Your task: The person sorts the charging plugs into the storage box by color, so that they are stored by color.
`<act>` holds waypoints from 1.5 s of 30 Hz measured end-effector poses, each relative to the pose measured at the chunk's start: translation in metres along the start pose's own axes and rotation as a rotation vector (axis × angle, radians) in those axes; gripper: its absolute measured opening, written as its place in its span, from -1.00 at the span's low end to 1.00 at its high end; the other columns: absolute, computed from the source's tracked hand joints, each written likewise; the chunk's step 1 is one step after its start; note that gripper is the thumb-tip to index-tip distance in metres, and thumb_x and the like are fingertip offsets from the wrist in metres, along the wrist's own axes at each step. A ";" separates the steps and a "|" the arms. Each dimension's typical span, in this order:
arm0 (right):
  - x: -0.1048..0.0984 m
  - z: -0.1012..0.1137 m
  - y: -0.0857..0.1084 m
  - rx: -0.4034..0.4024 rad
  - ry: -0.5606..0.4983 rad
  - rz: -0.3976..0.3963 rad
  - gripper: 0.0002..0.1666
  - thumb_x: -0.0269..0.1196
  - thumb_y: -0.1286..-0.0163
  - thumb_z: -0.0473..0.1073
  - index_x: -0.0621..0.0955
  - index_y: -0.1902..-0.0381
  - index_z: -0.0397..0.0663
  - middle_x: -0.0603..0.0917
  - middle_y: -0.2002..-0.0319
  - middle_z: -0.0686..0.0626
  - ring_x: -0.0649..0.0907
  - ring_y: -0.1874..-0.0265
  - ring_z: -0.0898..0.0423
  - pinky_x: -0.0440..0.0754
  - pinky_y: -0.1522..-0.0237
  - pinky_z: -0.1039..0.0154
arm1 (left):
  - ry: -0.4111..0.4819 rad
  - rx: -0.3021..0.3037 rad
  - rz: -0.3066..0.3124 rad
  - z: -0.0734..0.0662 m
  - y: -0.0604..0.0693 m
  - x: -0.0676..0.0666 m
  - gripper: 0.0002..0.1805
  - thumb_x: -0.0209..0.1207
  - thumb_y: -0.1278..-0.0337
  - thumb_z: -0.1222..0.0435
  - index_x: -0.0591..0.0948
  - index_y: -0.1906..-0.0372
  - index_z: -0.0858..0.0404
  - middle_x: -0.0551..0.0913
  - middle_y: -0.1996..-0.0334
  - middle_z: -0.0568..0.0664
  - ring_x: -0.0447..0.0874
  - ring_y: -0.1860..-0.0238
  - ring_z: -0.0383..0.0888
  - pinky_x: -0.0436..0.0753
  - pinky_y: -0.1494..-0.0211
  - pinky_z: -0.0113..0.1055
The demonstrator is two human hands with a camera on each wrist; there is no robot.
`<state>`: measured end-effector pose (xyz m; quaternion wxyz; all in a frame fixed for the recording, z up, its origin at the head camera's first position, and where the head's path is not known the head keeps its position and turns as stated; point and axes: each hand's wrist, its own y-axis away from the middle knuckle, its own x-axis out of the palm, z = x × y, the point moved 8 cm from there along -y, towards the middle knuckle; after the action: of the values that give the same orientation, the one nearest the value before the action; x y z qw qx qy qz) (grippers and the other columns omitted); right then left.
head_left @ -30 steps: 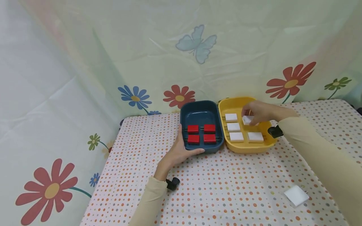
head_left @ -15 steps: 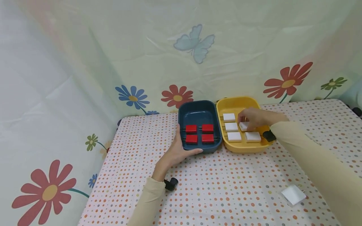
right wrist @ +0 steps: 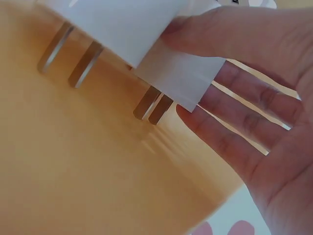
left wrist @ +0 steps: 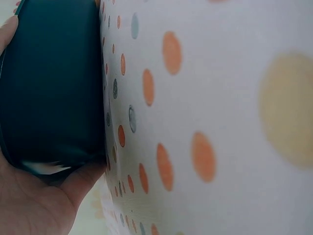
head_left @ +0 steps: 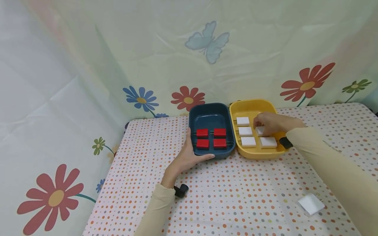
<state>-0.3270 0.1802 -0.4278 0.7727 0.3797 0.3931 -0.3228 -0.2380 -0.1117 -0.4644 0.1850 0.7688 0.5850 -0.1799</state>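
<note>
My right hand (head_left: 273,123) is inside the yellow tray (head_left: 260,155), pinching a white charger plug (head_left: 260,131) between thumb and fingers. In the right wrist view, the metal prongs of this charger plug (right wrist: 176,68) point down and left, and another white charger plug (right wrist: 112,24) overlaps it. Several white charger plugs (head_left: 245,131) lie flat in two columns in that tray. My left hand (head_left: 187,157) rests against the near left corner of the dark blue tray (head_left: 209,120), its thumb stretched along the front wall. Several red charger plugs (head_left: 220,132) lie in the blue tray.
Another white charger plug (head_left: 311,204) lies on the dotted tablecloth (head_left: 236,193) at the front right. The two trays stand side by side near the back edge. Behind them hangs a flowered curtain (head_left: 242,65).
My right hand has lowered slightly with the white charger plug toward the tray's floor, in the right column. The left hand keeps its place on the blue tray. The view shifts slightly.
</note>
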 end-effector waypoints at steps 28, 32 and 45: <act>-0.004 0.085 0.107 -0.336 0.291 -0.221 -0.46 0.65 -0.01 -0.38 0.75 0.04 0.05 0.65 0.00 0.00 0.68 0.10 0.00 0.78 0.13 0.07 | -0.022 -0.039 -0.001 0.001 0.002 -0.001 0.47 0.52 -0.10 -0.05 -0.45 -0.69 -0.03 -0.16 -0.71 -0.04 -0.13 -0.66 0.01 0.24 -0.56 0.19; 0.014 0.079 0.138 -0.327 0.273 -0.182 -0.45 0.66 -0.04 -0.30 0.74 0.00 0.10 0.67 -0.06 -0.04 0.69 0.04 -0.08 0.78 0.14 0.03 | -0.019 -0.044 0.010 0.001 0.002 0.000 0.47 0.52 -0.10 -0.06 -0.46 -0.68 -0.05 -0.16 -0.71 -0.04 -0.12 -0.66 0.01 0.24 -0.57 0.18; 0.061 0.039 0.180 -0.176 0.203 -0.009 -0.41 0.69 0.02 -0.23 0.70 0.02 0.13 0.65 -0.05 -0.06 0.66 0.07 -0.17 0.77 0.17 -0.03 | -0.022 -0.044 0.005 0.000 0.002 0.000 0.48 0.52 -0.10 -0.06 -0.46 -0.69 0.00 -0.16 -0.71 -0.03 -0.12 -0.66 0.01 0.25 -0.56 0.18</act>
<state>-0.1399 0.2257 -0.4042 0.7580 0.3393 0.4976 -0.2505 -0.2361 -0.1119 -0.4640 0.2086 0.7642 0.5847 -0.1751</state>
